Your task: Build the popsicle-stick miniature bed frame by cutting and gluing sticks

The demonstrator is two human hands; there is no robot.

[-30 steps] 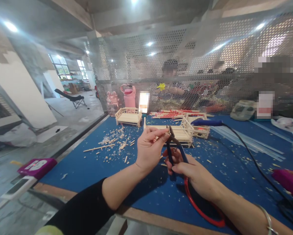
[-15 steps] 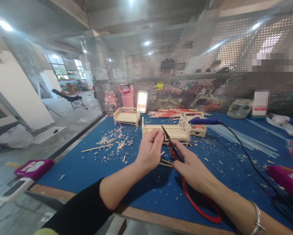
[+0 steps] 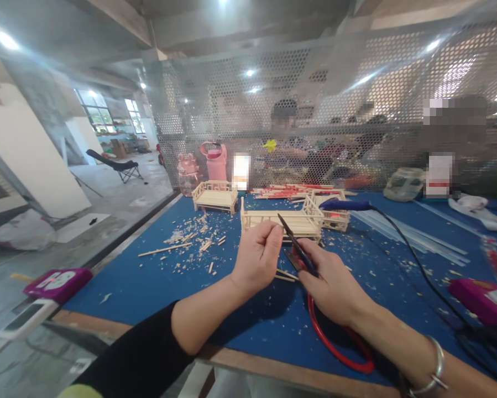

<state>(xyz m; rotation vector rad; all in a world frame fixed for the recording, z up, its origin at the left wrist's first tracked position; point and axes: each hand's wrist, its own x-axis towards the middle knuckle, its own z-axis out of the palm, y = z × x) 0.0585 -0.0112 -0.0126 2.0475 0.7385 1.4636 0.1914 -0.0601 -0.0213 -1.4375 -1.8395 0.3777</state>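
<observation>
My right hand point(image 3: 331, 282) is wrapped round a pair of scissors point(image 3: 288, 228) with dark blades and a big red loop handle point(image 3: 340, 358). One blade points up and to the left, its tip beside my left hand's fingers. My left hand point(image 3: 257, 254) is closed in a pinch; whatever it holds, if anything, is hidden. Just behind both hands stands a small bench-like frame of pale sticks point(image 3: 287, 216). Two thin sticks point(image 3: 287, 276) lie on the table beneath the hands.
Similar small models stand at the back left point(image 3: 215, 196) and behind the front one point(image 3: 335, 216). Wood scraps point(image 3: 202, 235) litter the blue table point(image 3: 148, 298). Red-tipped sticks point(image 3: 281, 191), a blue-handled corded tool point(image 3: 343, 205) and clear strips point(image 3: 406, 235) lie behind. A perforated screen point(image 3: 215, 105) borders the back.
My right hand and the scissors have shifted slightly right, and the blades stand a little apart from my left fingers. My left hand has moved slightly right, still pinched.
</observation>
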